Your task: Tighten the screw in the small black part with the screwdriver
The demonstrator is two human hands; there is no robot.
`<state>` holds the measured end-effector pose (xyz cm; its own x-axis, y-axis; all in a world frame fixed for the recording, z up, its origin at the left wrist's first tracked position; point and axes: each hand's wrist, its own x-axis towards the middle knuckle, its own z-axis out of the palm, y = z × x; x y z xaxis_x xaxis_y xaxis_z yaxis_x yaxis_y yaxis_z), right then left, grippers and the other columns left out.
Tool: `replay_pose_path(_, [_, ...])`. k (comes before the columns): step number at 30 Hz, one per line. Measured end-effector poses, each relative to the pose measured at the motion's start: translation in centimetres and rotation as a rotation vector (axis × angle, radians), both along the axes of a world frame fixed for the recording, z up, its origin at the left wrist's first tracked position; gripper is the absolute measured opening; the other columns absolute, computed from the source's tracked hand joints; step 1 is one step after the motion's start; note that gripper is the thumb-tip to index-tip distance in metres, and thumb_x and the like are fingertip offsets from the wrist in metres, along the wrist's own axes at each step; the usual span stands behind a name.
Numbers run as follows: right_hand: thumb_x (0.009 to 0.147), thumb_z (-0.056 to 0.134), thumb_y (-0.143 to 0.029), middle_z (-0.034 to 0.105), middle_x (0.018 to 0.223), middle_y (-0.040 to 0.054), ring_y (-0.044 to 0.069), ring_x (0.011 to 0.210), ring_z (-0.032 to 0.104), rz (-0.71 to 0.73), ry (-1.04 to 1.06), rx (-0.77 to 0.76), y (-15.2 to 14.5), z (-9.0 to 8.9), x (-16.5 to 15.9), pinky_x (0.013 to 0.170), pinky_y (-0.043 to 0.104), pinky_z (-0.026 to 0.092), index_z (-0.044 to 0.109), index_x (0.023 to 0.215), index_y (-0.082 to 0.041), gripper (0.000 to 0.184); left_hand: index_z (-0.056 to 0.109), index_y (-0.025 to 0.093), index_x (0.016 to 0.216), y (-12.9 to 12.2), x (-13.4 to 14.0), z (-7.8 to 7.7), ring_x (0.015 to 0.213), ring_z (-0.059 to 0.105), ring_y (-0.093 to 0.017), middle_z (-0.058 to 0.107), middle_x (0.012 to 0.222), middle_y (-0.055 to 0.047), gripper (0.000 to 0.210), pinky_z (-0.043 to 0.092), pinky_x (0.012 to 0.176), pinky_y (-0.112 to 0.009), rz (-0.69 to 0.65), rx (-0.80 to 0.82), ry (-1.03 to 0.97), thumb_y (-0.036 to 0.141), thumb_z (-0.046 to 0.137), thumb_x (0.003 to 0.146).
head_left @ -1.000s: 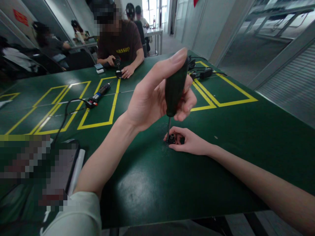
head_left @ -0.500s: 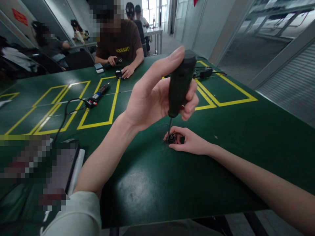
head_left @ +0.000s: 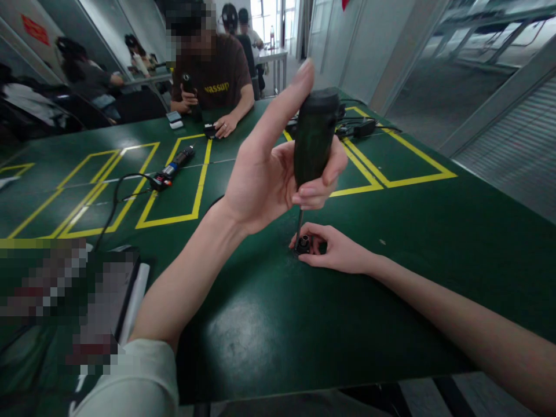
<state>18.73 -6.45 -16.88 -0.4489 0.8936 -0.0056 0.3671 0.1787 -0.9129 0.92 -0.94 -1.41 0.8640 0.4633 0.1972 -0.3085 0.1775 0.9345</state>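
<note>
My left hand (head_left: 260,179) is closed around a thick black screwdriver (head_left: 316,136). Its fingers curl about the lower handle while the thumb points up beside the handle's top. The slim shaft runs down, nearly upright, to a small black part (head_left: 303,245) on the green table. A short metal tube stands up from that part. Its tip meets the part's left side; the exact contact is too small to make out. My right hand (head_left: 334,249) pinches the part from the right between thumb and fingers, low against the tabletop.
The green table (head_left: 260,324) carries yellow tape outlines. A corded tool (head_left: 176,165) lies left of centre, and black cables (head_left: 362,126) lie at the back right. Blurred-out devices (head_left: 104,301) sit at the left. Across the table, a person (head_left: 212,75) holds a dark tool.
My left thumb has lifted and the fingers have shifted lower round the screwdriver handle, which leans slightly left. My right hand stays put. The person opposite has raised their tool upright.
</note>
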Motion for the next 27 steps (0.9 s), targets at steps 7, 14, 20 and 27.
replay_pose_path(7, [0.083,0.075,-0.032,0.073,0.094,0.0026,0.013,0.070,0.061,-0.009,0.008,0.007,-0.1,0.3,-0.1,0.062,0.025,0.052,0.068,0.103,-0.020,0.024,0.046,0.020,0.068,-0.6,-0.1,0.5,0.049,0.047,-0.010,0.049,0.062,-0.002,0.072,0.038,0.047,-0.024,0.082,0.027,0.075,0.089,0.046,0.085])
replay_pose_path(14, [0.083,0.076,-0.033,0.071,0.092,0.0025,0.013,0.069,0.060,-0.013,0.013,-0.008,-0.2,0.2,-0.1,0.061,0.026,0.051,0.067,0.104,-0.020,0.026,0.053,0.018,0.064,0.2,-0.1,-0.4,0.041,0.028,-0.006,0.032,0.051,0.003,0.078,0.024,0.043,-0.025,0.013,0.121,0.024,0.095,0.045,0.079])
replay_pose_path(20, [0.083,0.075,-0.034,0.071,0.092,0.0028,0.013,0.070,0.061,-0.009,-0.001,-0.001,-0.1,0.3,-0.1,0.061,0.025,0.051,0.067,0.104,-0.020,0.027,0.048,0.018,0.057,0.7,0.3,0.0,0.046,0.038,-0.008,0.036,0.054,0.001,0.080,0.035,0.047,-0.025,0.062,0.030,0.039,0.094,0.041,0.083])
replay_pose_path(27, [0.082,0.075,-0.032,0.073,0.098,0.0044,0.012,0.068,0.060,-0.015,0.028,-0.024,-0.2,0.4,-0.2,0.062,0.025,0.050,0.063,0.099,-0.020,0.024,0.049,0.019,0.065,0.1,-0.2,0.4,0.055,0.059,-0.013,0.059,0.063,-0.004,0.075,0.051,0.054,-0.026,0.132,-0.031,0.075,0.089,0.039,0.088])
